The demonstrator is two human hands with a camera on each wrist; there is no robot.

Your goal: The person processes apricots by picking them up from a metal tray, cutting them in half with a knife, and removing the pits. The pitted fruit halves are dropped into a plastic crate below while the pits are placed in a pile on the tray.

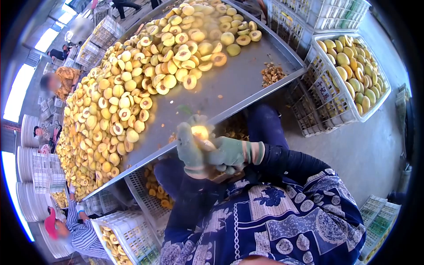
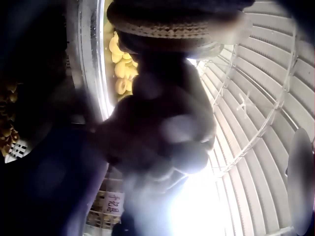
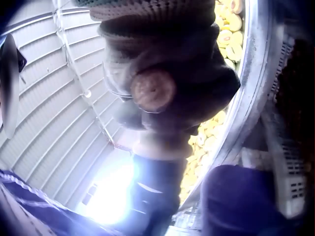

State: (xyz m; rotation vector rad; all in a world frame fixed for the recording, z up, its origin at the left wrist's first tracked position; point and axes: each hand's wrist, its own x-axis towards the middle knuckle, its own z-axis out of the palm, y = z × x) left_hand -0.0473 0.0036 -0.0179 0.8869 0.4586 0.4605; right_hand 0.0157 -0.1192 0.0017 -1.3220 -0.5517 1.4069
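In the head view my gloved left hand (image 1: 189, 150) grips a yellow peach (image 1: 199, 131) near the front edge of the metal table (image 1: 249, 95). Beside it, my gloved right hand (image 1: 229, 152) is up against the left hand at the peach, fingers curled. The right wrist view shows a round wooden handle end (image 3: 153, 91) sticking out of the right hand's grip. The tool's other end is hidden by the hands. Both hands are dark silhouettes in the wrist views.
Halved peaches (image 1: 126, 95) are heaped across the table, with a small pile of pits (image 1: 273, 74) at its right corner. A full crate of peaches (image 1: 357, 110) stands on the right. More crates (image 1: 132, 229) stand below the table edge. Several people work at the left.
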